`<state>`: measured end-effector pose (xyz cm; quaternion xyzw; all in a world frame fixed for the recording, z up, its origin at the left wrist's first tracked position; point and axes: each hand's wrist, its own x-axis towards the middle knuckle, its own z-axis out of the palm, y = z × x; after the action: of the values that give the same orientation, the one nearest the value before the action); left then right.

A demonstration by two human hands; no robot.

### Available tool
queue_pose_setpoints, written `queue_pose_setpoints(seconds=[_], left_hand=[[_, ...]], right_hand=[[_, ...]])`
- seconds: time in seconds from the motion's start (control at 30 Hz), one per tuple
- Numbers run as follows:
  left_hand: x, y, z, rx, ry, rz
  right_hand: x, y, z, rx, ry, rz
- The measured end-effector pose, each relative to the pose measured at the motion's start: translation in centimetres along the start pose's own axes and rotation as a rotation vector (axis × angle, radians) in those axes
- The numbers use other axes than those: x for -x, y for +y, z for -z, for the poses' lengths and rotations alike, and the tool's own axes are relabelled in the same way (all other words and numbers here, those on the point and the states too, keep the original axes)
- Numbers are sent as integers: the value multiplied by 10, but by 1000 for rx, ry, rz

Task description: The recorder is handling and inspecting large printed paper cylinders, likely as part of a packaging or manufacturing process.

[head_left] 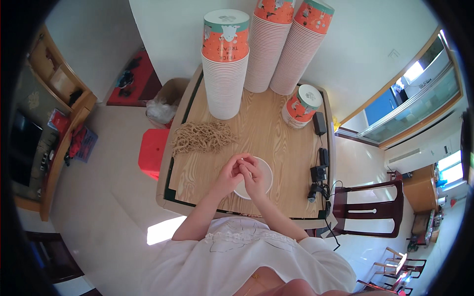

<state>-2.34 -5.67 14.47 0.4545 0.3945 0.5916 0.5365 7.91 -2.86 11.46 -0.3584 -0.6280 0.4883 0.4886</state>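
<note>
Three tall stacks of white paper cups [224, 74] with orange-and-teal printed tops stand at the far side of the wooden counter [276, 133], a short stack [301, 106] to their right. Near the front edge, the left hand [228, 176] and right hand [255, 178] meet over a white bowl [265, 172], fingers narrowly pinched together; what they hold cannot be told. A heap of tan string [202, 137] lies to the left.

The person wears a white short-sleeved top [247, 256] with embroidered trim, forearms bare.
</note>
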Motion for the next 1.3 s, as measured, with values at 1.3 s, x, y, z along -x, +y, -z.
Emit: queue_pose_setpoints(seconds=[1.3], left_hand=[[3,-39,-1,-412,310,91]], right_hand=[[-8,9,47,53,-170,-248]])
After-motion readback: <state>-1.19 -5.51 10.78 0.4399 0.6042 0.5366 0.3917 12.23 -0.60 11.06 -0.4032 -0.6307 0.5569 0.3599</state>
